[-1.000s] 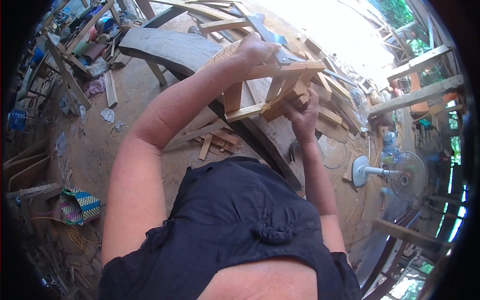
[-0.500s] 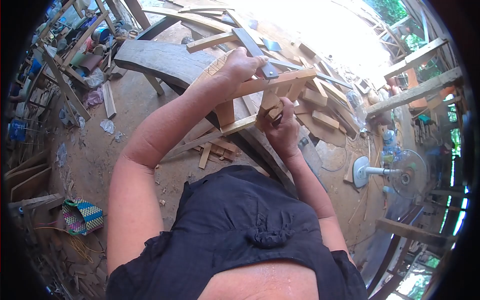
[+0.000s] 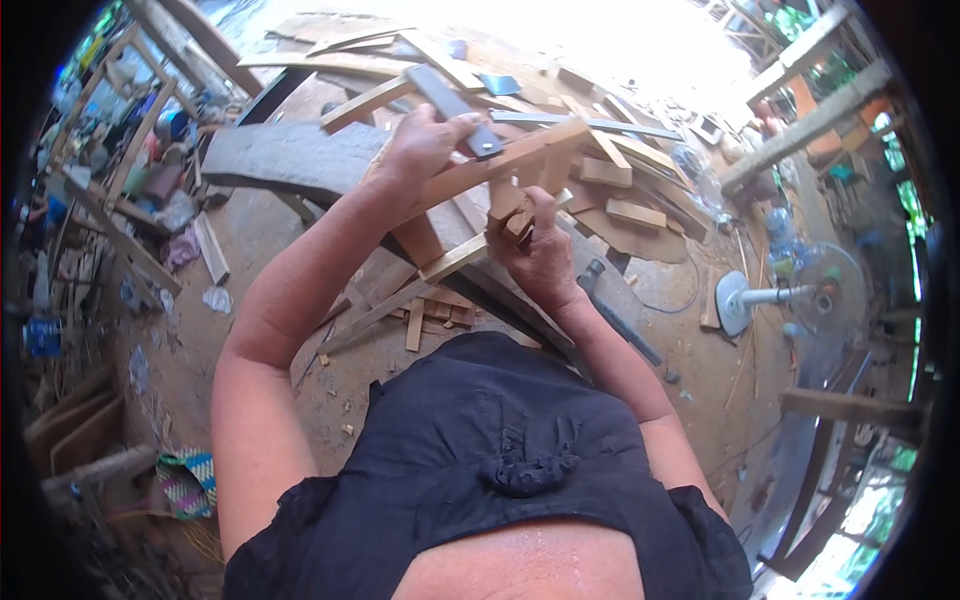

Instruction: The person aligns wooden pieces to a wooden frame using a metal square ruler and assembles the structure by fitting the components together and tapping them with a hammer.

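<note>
My left hand (image 3: pixel 415 145) is closed around a flat grey bar (image 3: pixel 452 108) with a rivet near its lower end. This end lies against the upper rail of a small wooden frame (image 3: pixel 545 148). My right hand (image 3: pixel 538 255) grips a short wooden leg of that frame, its cut end facing me; my palm hides part of it. A lower rail and another leg show to the left of my right hand. The frame rests over a dark, thick plank bench (image 3: pixel 270 160). Beside my right forearm lies a hammer (image 3: pixel 618 312).
Loose boards and offcuts (image 3: pixel 605 172) are piled beyond the frame. A standing fan (image 3: pixel 735 303) is at the right, with a plastic bottle (image 3: pixel 778 225) behind it. Small wood pieces (image 3: pixel 440 310) lie on the floor, and a woven basket (image 3: pixel 188 482) is at lower left.
The view has shifted, and both hands with the bar and frame appear further left. The hammer beside my right forearm shows more fully. Both grips look the same.
</note>
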Available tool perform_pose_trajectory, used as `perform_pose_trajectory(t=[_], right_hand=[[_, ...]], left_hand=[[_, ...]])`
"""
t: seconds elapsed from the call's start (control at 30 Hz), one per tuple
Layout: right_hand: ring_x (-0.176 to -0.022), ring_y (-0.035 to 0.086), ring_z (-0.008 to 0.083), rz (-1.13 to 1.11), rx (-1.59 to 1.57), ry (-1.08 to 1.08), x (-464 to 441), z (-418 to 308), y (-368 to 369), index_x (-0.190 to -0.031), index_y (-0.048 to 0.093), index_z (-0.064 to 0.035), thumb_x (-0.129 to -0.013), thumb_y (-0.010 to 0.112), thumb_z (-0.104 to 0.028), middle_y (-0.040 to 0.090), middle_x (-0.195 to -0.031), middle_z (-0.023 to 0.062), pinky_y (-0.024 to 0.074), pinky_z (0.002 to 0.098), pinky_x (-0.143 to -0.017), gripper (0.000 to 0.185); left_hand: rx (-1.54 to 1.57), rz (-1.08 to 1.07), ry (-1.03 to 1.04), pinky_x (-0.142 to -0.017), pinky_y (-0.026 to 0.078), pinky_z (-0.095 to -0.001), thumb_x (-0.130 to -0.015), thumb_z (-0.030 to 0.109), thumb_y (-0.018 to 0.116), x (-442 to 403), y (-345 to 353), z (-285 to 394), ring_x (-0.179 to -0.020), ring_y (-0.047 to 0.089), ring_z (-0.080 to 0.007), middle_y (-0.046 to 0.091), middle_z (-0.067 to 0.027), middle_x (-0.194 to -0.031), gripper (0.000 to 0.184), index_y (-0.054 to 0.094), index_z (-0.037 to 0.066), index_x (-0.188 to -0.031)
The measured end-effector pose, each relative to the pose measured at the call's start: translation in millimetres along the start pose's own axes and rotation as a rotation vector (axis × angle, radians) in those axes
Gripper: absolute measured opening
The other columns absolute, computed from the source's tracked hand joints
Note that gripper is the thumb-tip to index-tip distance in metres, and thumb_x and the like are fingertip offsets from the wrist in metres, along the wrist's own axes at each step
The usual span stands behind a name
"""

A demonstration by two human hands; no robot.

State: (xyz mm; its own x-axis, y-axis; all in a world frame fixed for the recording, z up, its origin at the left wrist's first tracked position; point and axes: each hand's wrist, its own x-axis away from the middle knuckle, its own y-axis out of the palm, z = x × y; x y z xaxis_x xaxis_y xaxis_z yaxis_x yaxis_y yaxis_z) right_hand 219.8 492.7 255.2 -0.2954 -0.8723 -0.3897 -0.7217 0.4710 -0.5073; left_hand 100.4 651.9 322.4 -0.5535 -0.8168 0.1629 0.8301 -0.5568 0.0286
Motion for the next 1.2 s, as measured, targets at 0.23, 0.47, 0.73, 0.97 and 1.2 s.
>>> perform_pose_trajectory(t=[0.23,0.47,0.73,0.97,1.2], right_hand=[[-0.073,0.065,0.0383,-0.056,0.071,-0.050,1.4,-7.6,-13.4,-0.120,0.040,-0.0050,-0.077,0.067,-0.015,0.063,-0.081,0.0225,0.0517,0.0453,-0.062,0.052],[-0.070,0.065,0.0366,-0.093,0.130,0.014,13.8,13.1,11.4,-0.119,0.041,-0.0061,-0.074,0.071,-0.017,0.064,-0.077,0.0192,0.0518,0.0439,-0.059,0.055],[-0.071,0.066,0.0374,-0.019,0.060,-0.029,11.6,0.9,9.8,-0.110,0.043,-0.0044,-0.074,0.074,-0.020,0.064,-0.078,0.0195,0.0517,0.0418,-0.057,0.050],[-0.069,0.065,0.0374,0.035,0.108,0.001,7.8,-1.2,5.1,-0.105,0.046,-0.0018,-0.074,0.074,-0.021,0.064,-0.075,0.0199,0.0512,0.0424,-0.055,0.046],[-0.069,0.065,0.0370,0.025,0.087,-0.004,12.5,11.3,-1.3,-0.105,0.047,-0.0043,-0.073,0.074,-0.021,0.064,-0.075,0.0177,0.0514,0.0429,-0.056,0.045]], left_hand=[[0.078,0.071,-0.095,-0.048,0.051,-0.0239,-0.093,0.019,0.055,6.6,4.0,8.5,-0.057,0.061,-0.0140,0.060,-0.0092,-0.083,0.022,0.050,0.001,-0.105],[0.055,0.072,-0.083,-0.051,0.052,-0.0248,-0.093,0.017,0.055,13.8,9.0,4.8,-0.061,0.062,-0.0137,0.061,-0.0077,-0.084,0.021,0.050,0.001,-0.106],[0.087,0.040,0.006,-0.061,0.048,-0.0229,-0.093,0.020,0.057,44.6,24.9,7.6,-0.075,0.059,-0.0104,0.062,-0.0070,-0.092,0.028,0.049,0.001,-0.112],[0.026,0.015,-0.009,-0.061,0.047,-0.0249,-0.092,0.026,0.058,36.1,26.0,5.3,-0.075,0.054,-0.0102,0.060,-0.0028,-0.091,0.027,0.051,0.007,-0.111],[-0.079,0.022,-0.035,-0.056,0.047,-0.0248,-0.092,0.030,0.057,32.9,26.2,6.7,-0.072,0.055,-0.0101,0.061,-0.0023,-0.089,0.027,0.052,0.009,-0.109]])
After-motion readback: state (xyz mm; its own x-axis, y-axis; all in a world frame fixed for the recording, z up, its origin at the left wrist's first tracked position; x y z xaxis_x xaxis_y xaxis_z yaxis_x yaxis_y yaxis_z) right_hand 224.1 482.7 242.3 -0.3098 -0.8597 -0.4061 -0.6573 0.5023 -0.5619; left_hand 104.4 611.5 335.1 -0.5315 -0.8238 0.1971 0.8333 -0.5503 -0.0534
